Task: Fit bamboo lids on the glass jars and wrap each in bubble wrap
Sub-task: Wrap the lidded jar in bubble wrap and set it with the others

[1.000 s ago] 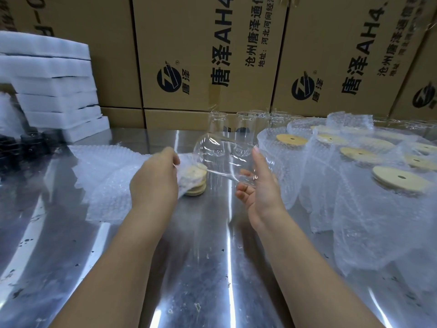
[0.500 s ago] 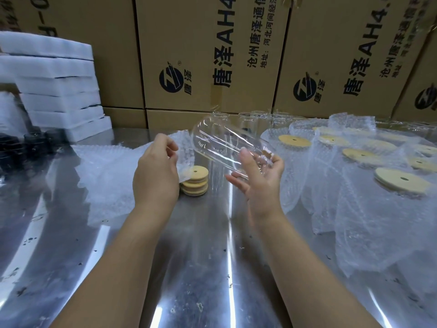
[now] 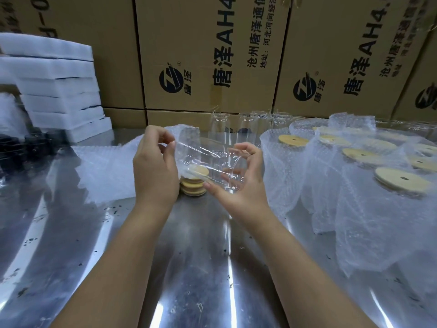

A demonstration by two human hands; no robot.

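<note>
**Jar held sideways over a steel bench**

Nearest the camera lies the steel table (image 3: 189,268) – bright, streaked with long reflections and dotted with dark flecks and small scraps. Two bare forearms reach out over it.

The left hand (image 3: 153,166) is seen from its back, fingers curled in at the left end of a clear glass jar (image 3: 208,157), gripping it near the rim. The right hand (image 3: 241,178) is turned palm up and cups the jar's other end, fingers and thumb bent round the glass. The jar lies on its side between the two hands, raised off the table, with no lid on it.

Just behind and below the jar a short stack of bamboo lids (image 3: 192,187) sits on the steel, partly seen through the glass. To the left of the stack a loose sheet of bubble wrap (image 3: 106,171) lies spread flat.

On the right stands a crowd of wrapped jars (image 3: 354,197), each in cloudy bubble wrap with a round bamboo lid showing at the top, a small hole in its middle.

Further back a row of empty jars (image 3: 220,121) stands upright – bare glass, open-mouthed. At far left are dark objects (image 3: 23,143), too blurred to identify, and behind them a stack of white foam blocks (image 3: 59,91).

A wall of brown cardboard boxes (image 3: 201,55), printed with black Chinese characters and a round logo, closes off the back.
</note>
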